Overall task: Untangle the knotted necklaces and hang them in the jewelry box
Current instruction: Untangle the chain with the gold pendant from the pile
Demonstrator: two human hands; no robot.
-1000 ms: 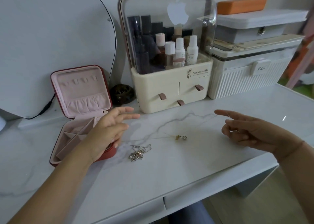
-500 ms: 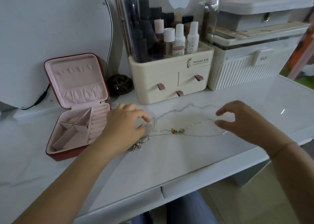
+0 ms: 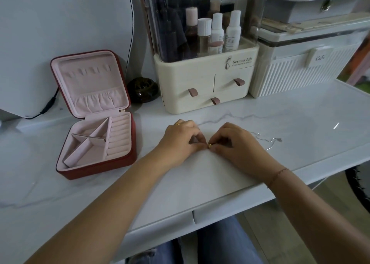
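Shows two bare forearms reaching in from the lower edge and angling toward each other over a white marbled counter (image 3: 300, 119). Sets the left hand (image 3: 180, 141) and the right hand (image 3: 236, 145) knuckles-up, close to the surface, tips almost meeting. Curls the fingers (image 3: 202, 146) of both hands inward, pinching a small gold bead (image 3: 209, 145) from either side (thumb against forefinger, as far as can be made out). Carries a gold ring (image 3: 177, 124) on the left hand and a thin bracelet (image 3: 277, 176) on the right wrist. Trails a fine silver chain (image 3: 268, 141) across the counter just right of the right hand; cannot tell whether joined to the bead. Puts the red jewelry box (image 3: 100, 169) to the left of the hands, lid raised, pink lining showing. Backs the scene with a cream cosmetics organizer (image 3: 200, 91) and a white ribbed case (image 3: 300, 73).
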